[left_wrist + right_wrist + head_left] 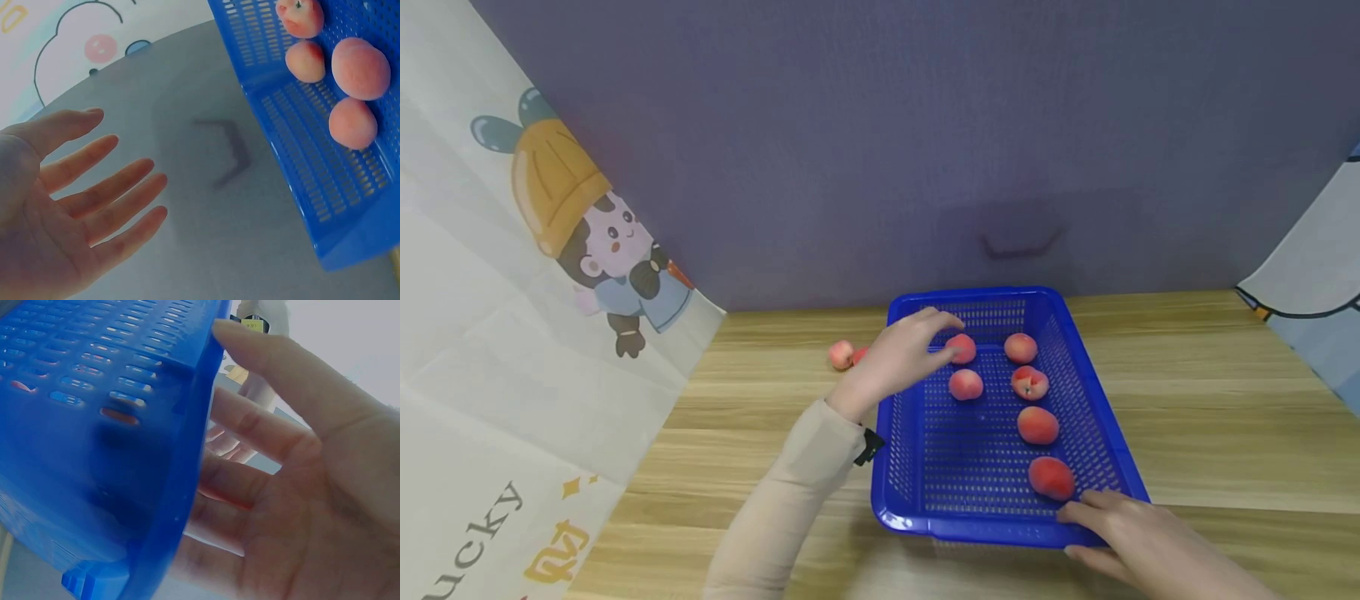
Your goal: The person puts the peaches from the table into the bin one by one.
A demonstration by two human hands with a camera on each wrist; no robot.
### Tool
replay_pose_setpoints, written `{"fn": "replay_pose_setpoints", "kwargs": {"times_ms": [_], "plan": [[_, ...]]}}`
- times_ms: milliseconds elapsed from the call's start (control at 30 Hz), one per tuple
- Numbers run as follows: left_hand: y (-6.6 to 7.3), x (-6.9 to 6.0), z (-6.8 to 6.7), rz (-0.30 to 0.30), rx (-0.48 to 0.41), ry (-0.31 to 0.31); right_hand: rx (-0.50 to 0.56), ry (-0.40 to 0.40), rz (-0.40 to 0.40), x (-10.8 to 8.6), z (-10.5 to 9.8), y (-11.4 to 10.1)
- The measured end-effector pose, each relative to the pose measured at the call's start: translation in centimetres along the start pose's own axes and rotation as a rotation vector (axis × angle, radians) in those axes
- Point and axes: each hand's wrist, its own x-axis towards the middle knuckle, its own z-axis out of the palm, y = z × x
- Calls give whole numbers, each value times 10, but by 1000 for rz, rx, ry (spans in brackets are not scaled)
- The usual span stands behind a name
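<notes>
A blue plastic basket (pixel 977 528) with slotted walls holds several red-and-yellow peaches. Four fingers of my left hand (pixel 901 352) extend loosely over its far left part, close to a peach (pixel 961 348); the left wrist view shows that palm holding nothing. Just nearer lies another peach (pixel 966 385). Down the basket's right side runs a row of peaches, the nearest peach (pixel 1052 477) close to my right hand (pixel 1123 527). That hand grips the rim at the near right corner, thumb outside and fingers over the inside, as the right wrist view also shows.
Two more peaches (pixel 841 355) lie on the wooden table (pixel 775 400) left of the basket, one partly hidden by my left hand. A grey-purple panel (pixel 880 150) rises behind the table. A white printed sheet (pixel 490 358) hangs at the left.
</notes>
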Motion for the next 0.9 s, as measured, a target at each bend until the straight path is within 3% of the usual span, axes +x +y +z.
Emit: {"fn": "replay_pose_setpoints", "kwargs": {"times_ms": [267, 567, 667, 900], "plan": [[-16, -16, -4, -34, -42, 161, -15, 21, -18, 0, 1, 0], [-44, -29, 3, -110, -73, 324, 18, -20, -1, 1, -2, 0], [-55, -31, 6, -129, -101, 347, 28, -32, 13, 1, -2, 0], [-79, -35, 14, -212, -165, 328, 14, -17, -1, 1, -1, 0]]}}
